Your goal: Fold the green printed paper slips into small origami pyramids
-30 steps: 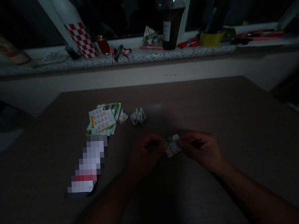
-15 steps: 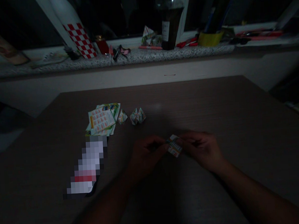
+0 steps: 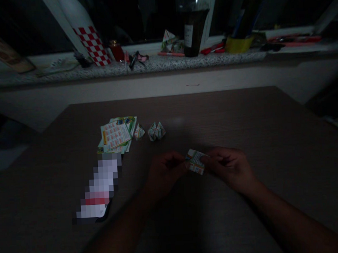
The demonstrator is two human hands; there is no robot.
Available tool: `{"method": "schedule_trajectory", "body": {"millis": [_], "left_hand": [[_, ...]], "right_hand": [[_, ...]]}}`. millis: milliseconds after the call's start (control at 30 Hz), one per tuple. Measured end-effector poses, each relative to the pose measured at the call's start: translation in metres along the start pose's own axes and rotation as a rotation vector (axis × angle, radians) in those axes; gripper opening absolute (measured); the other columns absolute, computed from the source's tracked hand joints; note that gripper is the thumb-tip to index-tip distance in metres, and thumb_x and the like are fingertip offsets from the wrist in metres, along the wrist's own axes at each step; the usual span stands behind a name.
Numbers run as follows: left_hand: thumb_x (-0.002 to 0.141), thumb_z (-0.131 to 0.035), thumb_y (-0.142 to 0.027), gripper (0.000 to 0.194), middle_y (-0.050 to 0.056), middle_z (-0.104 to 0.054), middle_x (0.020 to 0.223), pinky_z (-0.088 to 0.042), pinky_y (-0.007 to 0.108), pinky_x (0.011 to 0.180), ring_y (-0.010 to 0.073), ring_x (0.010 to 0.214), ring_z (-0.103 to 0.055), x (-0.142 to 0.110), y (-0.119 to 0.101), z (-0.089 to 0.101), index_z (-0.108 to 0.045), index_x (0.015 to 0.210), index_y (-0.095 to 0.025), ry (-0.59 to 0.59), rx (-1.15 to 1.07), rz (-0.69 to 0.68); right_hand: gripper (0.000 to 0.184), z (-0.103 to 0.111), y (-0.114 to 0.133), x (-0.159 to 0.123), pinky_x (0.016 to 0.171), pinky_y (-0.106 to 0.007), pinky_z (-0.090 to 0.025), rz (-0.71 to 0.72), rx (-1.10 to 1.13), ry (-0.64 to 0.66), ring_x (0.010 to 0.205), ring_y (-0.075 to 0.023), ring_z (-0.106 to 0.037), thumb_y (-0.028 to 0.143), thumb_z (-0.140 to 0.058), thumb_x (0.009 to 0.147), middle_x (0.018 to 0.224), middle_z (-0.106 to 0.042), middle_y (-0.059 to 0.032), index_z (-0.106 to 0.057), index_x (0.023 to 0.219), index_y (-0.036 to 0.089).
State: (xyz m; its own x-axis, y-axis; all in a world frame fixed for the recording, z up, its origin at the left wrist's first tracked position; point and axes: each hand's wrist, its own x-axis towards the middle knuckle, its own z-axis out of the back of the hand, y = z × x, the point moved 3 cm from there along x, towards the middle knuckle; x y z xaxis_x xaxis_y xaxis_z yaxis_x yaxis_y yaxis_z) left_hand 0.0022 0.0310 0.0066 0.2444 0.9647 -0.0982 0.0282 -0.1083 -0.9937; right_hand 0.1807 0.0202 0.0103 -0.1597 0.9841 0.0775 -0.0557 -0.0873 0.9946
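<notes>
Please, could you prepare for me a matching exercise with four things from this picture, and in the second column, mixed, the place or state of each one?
Things:
1. small flat paper
2. printed sheets
3. checkered bottle
4. pointed paper shapes

Places or states:
A. standing on the windowsill
B. on the table, just right of the printed sheets
C. overlapping in a loose pile
D. at the fingertips of the left hand and the right hand

Right pairs: 1-D, 2-C, 3-A, 4-B
</notes>
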Motion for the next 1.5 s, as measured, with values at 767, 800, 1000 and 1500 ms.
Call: {"method": "schedule_trajectory", "body": {"millis": [767, 800, 1000, 1500], "left_hand": [[0.067, -0.077, -0.026, 0.015, 0.003, -0.071, 0.072, -0.049, 0.024, 0.063, 0.0146, 0.066, -0.065, -0.001, 0.005, -0.003, -0.070, 0.075, -0.015, 0.011, 0.055, 0.042], [0.067, -0.077, -0.025, 0.014, 0.002, -0.070, 0.068, -0.047, 0.023, 0.061, 0.0138, 0.063, -0.063, -0.001, 0.005, -0.003, -0.069, 0.070, -0.014, 0.026, 0.031, 0.053], [0.065, -0.077, -0.021, 0.017, 0.000, -0.066, 0.056, -0.045, 0.023, 0.059, 0.0109, 0.055, -0.059, 0.000, 0.002, -0.002, -0.064, 0.058, -0.014, 0.025, -0.070, 0.095], [0.071, -0.075, -0.028, 0.022, 0.001, -0.067, 0.060, -0.045, 0.023, 0.058, 0.0128, 0.058, -0.062, 0.000, 0.002, -0.002, -0.059, 0.064, -0.014, 0.096, -0.009, 0.043]], "right_hand": [[0.022, -0.003, -0.002, 0.000, 0.046, -0.022, -0.047, -0.031, 0.006, 0.077, 0.051, -0.0129, -0.061, 0.036, -0.075, 0.073, 0.058, -0.069, -0.0029, -0.072, 0.064, 0.017], [0.022, -0.003, 0.000, 0.000, 0.046, -0.022, -0.047, -0.041, 0.022, 0.093, 0.050, -0.0130, -0.061, 0.036, -0.075, 0.073, 0.057, -0.069, -0.0030, -0.072, 0.063, 0.017], [0.018, -0.009, 0.003, 0.001, 0.049, -0.021, -0.051, -0.058, 0.120, 0.140, 0.054, -0.0125, -0.063, 0.035, -0.072, 0.076, 0.061, -0.071, -0.0022, -0.074, 0.071, 0.018], [0.023, -0.007, 0.001, 0.003, 0.048, -0.022, -0.053, -0.057, 0.104, 0.119, 0.052, -0.0127, -0.064, 0.040, -0.073, 0.074, 0.061, -0.070, -0.0023, -0.074, 0.078, 0.017]]}}
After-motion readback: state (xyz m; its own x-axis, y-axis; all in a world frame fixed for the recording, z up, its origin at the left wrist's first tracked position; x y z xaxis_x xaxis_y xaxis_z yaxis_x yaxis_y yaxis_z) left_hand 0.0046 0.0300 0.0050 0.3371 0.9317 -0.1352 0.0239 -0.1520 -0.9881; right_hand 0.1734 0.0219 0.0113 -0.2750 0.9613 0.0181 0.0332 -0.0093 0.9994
